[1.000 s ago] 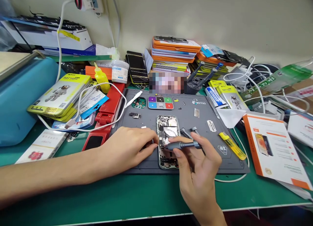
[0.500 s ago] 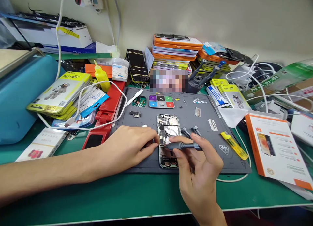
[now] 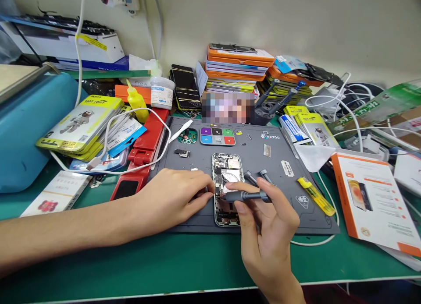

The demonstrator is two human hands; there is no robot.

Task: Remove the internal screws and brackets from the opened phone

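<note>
An opened smartphone (image 3: 227, 210) lies on the grey work mat (image 3: 197, 225), its circuit board and inner parts bare. At the phone's left edge, my left hand (image 3: 179, 194) is closed, with thumb and forefinger brought together against the frame; its other fingers are curled and mostly hidden. My right hand (image 3: 269, 234) pinches a dark grey screwdriver (image 3: 248, 196) between thumb and fingers. The screwdriver lies low and nearly level, its tip pointing left over the middle of the phone. What the tip touches is too small to make out. Two more dark screwdrivers (image 3: 265, 176) lie right of the phone.
Behind the phone sits a coloured screw tray (image 3: 217, 136). A small loose part (image 3: 182, 153) and a white pry tool (image 3: 180, 132) are to its left. A red folding case (image 3: 141, 155) and battery boxes (image 3: 82, 120) line the left; a yellow packet (image 3: 315, 196) and an orange-white box (image 3: 375, 203), the right.
The view has shifted very slightly. The screwdriver's tip sits a touch further left over the phone; both hands keep practically the same place and grip.
</note>
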